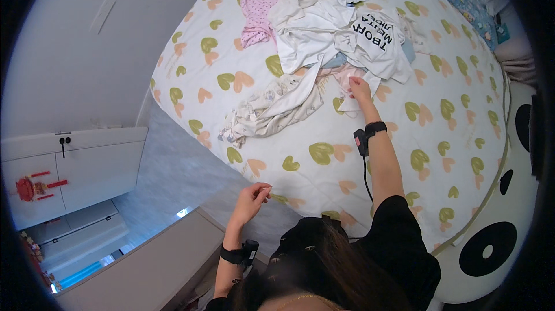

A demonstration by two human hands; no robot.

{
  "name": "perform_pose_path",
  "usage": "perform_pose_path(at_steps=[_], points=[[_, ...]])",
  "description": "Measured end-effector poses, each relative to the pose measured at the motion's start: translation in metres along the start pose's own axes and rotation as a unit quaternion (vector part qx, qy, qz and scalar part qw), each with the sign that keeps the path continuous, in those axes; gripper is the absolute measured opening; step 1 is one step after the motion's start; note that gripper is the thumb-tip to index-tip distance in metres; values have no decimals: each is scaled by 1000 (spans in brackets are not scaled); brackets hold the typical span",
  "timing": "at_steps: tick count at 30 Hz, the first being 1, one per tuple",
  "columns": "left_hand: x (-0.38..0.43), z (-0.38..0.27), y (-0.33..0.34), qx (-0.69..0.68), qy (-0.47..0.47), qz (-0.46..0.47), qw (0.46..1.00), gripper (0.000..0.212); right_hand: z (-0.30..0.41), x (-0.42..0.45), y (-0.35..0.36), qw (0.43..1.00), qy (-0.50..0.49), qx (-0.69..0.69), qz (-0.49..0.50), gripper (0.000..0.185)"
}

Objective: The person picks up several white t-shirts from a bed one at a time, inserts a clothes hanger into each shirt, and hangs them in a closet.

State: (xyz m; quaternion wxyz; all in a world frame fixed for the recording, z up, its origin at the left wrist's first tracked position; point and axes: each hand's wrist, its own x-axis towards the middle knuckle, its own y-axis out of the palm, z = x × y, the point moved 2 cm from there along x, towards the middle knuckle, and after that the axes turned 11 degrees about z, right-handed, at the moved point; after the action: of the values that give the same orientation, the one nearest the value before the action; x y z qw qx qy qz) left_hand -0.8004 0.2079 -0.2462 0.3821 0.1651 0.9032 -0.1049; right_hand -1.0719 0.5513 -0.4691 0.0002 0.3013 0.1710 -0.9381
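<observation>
My right hand [360,89] reaches over the bed to the near side of a heap of clothes, its fingertips pinched at a pale pink garment [342,72]. A white garment [349,104] pokes out below that hand. Bent and loose, with nothing seen in it, my left hand [251,201] hovers by the bed's near edge. Nearest to it among the clothes is a cream printed garment [264,116], crumpled, with a white strip lying across it. A white T-shirt [377,42] with black lettering and a plain white garment [308,29] lie tangled in the heap.
A pink dotted garment [259,7] lies at the heap's far left. Everything rests on a heart-print bedsheet [277,163]. A panda-patterned bed end [516,207] borders the right side. At left are grey floor [169,150], a white door [99,172] and a low cabinet [151,263].
</observation>
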Motion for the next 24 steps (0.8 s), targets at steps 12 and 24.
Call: perform_pose_path(at_steps=[12, 24], points=[[49, 4, -28, -16, -23, -36, 999, 21, 62, 85, 5, 958, -191, -178, -118, 41], [81, 0, -35, -98, 5, -56, 994, 20, 112, 180, 16, 915, -263, -286, -105, 43]])
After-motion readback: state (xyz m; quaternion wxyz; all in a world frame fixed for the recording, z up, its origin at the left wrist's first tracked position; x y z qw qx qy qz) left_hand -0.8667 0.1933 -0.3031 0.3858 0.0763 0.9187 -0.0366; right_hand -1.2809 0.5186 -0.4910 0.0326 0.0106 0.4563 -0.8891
